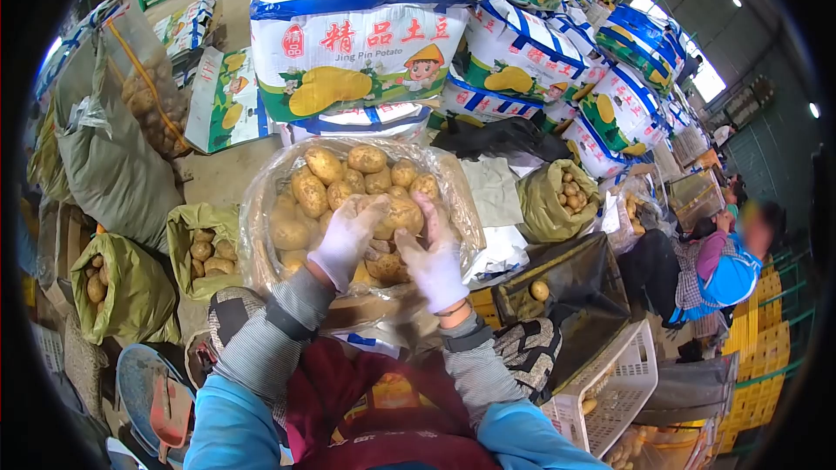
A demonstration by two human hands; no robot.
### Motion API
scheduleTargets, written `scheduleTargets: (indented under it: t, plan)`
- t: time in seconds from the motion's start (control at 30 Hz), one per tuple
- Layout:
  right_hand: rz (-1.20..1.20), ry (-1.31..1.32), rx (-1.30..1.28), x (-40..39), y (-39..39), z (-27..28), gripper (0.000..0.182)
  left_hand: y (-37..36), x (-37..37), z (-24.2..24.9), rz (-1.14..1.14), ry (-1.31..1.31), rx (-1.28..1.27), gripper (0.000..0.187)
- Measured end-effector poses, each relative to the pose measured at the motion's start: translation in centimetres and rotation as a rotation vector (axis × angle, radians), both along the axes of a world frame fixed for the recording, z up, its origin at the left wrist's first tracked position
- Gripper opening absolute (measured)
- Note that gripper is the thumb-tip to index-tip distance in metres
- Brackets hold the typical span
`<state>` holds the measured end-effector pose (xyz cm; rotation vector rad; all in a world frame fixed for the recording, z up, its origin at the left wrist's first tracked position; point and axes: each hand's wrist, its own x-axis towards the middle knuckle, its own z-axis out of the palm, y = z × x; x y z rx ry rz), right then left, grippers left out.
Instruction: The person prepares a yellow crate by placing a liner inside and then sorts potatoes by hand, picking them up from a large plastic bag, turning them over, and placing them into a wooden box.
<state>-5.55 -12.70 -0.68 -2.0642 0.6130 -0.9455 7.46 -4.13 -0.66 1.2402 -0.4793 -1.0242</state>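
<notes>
In the head view, a box lined with clear plastic sits in front of me, filled with several potatoes. Both my hands wear white gloves and are over its near half. My left hand grips the left side of a potato. From the right, my right hand closes on that same potato, thumb below and fingers along its side. More potatoes lie under and around the hands, partly hidden by them.
Printed potato cartons are stacked beyond the box. Green sacks of potatoes stand left, another sack right. A black-lined bin holds one potato, beside a white crate. A person in a blue vest sits at right.
</notes>
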Motion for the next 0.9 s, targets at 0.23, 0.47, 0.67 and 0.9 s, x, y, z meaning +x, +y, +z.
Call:
scheduleTargets:
  t: [0.23, 0.47, 0.67, 0.9]
  plan:
    - [-0.001, -0.146, 0.384, -0.7, -2.9, -1.6, 0.035, 0.1, -0.3, -0.3, -0.025, -0.017, -0.093, 0.036]
    - [0.063, -0.098, 0.257, 1.0, -4.8, -4.3, 0.049, 1.0, -2.5, 0.3, 0.003, -0.764, 0.112, 0.039]
    - [0.259, -0.333, 1.160, 0.2, -7.5, -6.8, 0.045, 1.0, -1.7, -0.5, 0.000, -0.703, 0.031, 0.038]
    - [0.390, -0.360, 1.109, -1.0, -1.9, -2.6, 0.063, 0.5, -0.6, 0.2, 0.095, -0.743, -0.069, 0.032]
